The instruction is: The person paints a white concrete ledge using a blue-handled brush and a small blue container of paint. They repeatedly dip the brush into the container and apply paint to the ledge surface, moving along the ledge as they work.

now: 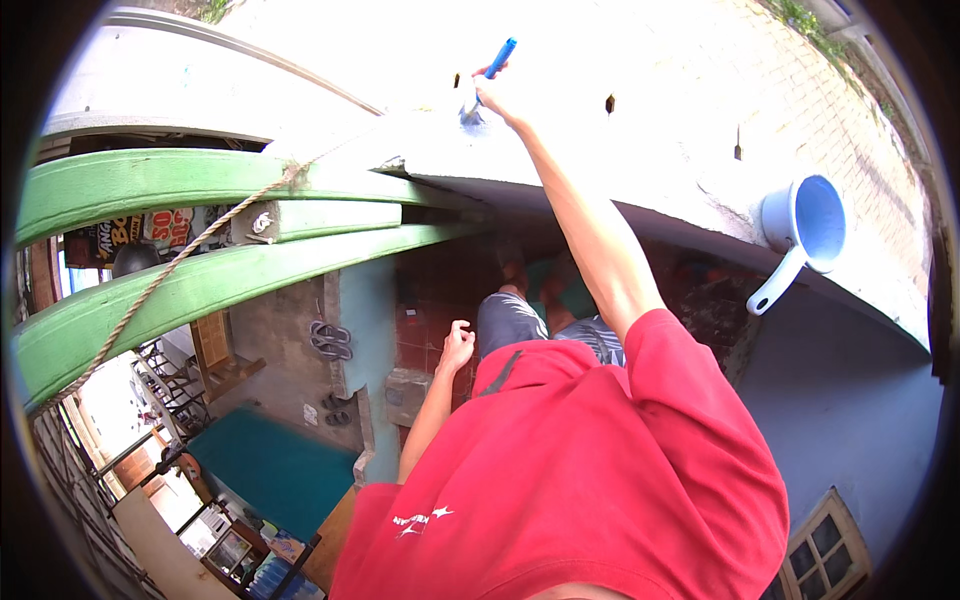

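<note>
My right hand (pixel 493 91) is closed around the blue handle of a brush (pixel 500 58), far out at the end of my stretched arm. The brush's lower end meets the sunlit top of a pale wall (pixel 570 142), at a bluish patch. To the right, a light-blue plastic dipper (pixel 780 214) rests on the same wall top, its handle reaching over the near edge. Low at my side hangs my left hand (pixel 456 346), fingers loosely curled and apart, with nothing seen in it.
Green beams (pixel 150 281) and a taut rope (pixel 180 259) cross at the left. Below lie a teal surface (pixel 277 465), sandals (pixel 330 340) and furniture. A framed window (pixel 825 547) is at the lower right. Small dark holes mark the bright surface ahead.
</note>
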Available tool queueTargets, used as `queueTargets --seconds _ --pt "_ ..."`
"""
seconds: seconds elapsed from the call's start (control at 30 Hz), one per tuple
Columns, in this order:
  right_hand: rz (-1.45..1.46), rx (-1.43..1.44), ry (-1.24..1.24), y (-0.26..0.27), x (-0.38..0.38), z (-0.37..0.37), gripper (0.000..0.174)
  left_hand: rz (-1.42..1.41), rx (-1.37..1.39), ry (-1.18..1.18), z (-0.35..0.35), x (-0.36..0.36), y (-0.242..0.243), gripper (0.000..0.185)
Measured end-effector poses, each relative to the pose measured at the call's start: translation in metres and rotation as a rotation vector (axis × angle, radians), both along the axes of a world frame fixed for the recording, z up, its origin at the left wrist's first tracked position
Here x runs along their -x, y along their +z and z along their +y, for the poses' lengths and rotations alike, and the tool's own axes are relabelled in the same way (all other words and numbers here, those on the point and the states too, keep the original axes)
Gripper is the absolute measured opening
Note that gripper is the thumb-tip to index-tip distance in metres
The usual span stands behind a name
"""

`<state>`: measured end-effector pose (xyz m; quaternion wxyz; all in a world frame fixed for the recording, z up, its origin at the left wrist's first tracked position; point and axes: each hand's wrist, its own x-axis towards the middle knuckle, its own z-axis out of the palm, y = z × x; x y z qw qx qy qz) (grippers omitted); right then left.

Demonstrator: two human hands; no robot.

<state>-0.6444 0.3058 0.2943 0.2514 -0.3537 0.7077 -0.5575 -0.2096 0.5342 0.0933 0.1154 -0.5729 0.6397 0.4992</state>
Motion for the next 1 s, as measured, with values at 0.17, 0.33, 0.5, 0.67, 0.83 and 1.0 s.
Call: queueTargets --seconds 0.17,0.33,0.5,0.67,0.83,1.0 --pt "0.003 -0.052 0.028 -0.009 0.024 0.0 0.022 0.018 -0.022 0.099 -0.005 -0.002 0.013 0.033" --pt "0.145 -0.21 -0.069 -0.021 0.112 0.054 0.022 0.033 -0.026 0.063 -0.004 0.002 0.01 0.033" --pt "0.244 -0.306 -0.1 -0.01 0.16 0.083 0.023 -0.021 -0.106 0.076 -0.001 0.006 0.004 0.038" --pt "0.191 -0.213 0.033 -0.028 0.139 0.054 0.024 -0.016 -0.033 0.006 -0.003 0.01 0.005 0.036" --pt "0.198 -0.259 0.03 -0.038 0.158 0.087 0.024 0.032 -0.036 0.01 -0.021 0.032 0.017 0.034" --pt "0.246 -0.313 0.027 -0.021 0.198 0.139 0.025 0.023 -0.034 0.015 -0.02 0.034 0.011 0.034"
